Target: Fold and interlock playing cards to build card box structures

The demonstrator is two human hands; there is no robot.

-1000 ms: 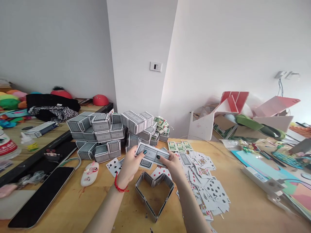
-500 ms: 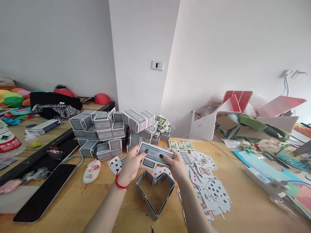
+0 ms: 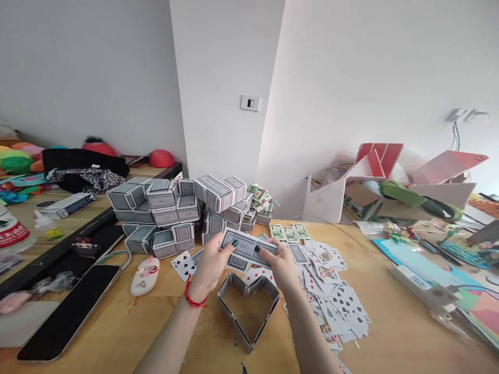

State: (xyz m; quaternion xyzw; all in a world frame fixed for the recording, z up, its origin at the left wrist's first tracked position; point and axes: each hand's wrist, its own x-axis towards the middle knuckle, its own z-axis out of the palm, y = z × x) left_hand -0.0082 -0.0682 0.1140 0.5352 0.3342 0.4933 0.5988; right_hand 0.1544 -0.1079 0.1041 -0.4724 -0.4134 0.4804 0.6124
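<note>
My left hand (image 3: 212, 262), with a red string bracelet on its wrist, grips the left end of a strip of patterned playing cards (image 3: 247, 248). The strip's right end is pinched in my right hand (image 3: 278, 262). Both thumbs, with dark nails, lie on top of the cards. Just below the hands a heart-shaped frame of folded cards (image 3: 234, 318) stands on the wooden table (image 3: 167, 327). Behind the hands are stacked blocks folded from cards (image 3: 167, 195). Loose face-up cards (image 3: 337, 301) spread to the right of my right hand.
On the left are a white mouse (image 3: 145, 277), a black tablet-like slab (image 3: 70, 317) and a bottle (image 3: 13, 231). A power strip (image 3: 423, 288) and blue sheets (image 3: 390, 254) lie to the right. An opened white box (image 3: 324, 200) holding odds and ends stands at the back right.
The view has shifted slightly, so the surroundings appear a little further left. Both hands keep hold of the card strip in nearly the same place.
</note>
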